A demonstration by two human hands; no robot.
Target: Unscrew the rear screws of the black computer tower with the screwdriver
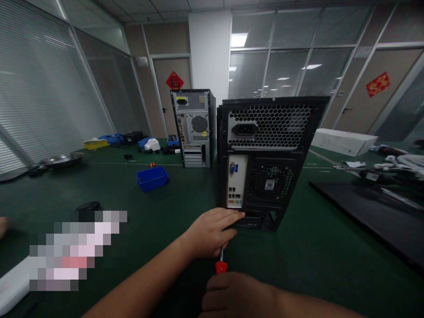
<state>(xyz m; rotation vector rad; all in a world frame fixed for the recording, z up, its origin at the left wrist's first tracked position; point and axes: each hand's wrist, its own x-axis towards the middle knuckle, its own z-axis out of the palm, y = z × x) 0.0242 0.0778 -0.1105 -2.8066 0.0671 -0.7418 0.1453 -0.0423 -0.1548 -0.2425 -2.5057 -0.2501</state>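
Observation:
A black computer tower [271, 154] stands upright before me, its back panel with the power socket, ports and fan grille facing me. My left hand [213, 232] lies against the lower left of that panel, its visible fingers stretched out over the slot area. Closed around the red handle of a screwdriver [221, 266] is my right hand [236, 293], low in the view. The metal shaft points up and away toward the bottom of the tower. Its tip is hidden behind my left hand, so I cannot tell what it touches.
A second tower [194, 130] stands farther back. Left of it is a blue bin [152, 178]. A flat black panel [367, 216] and a white box [344, 141] lie on the right. A metal bowl [61, 160] sits far left on the green table [115, 185].

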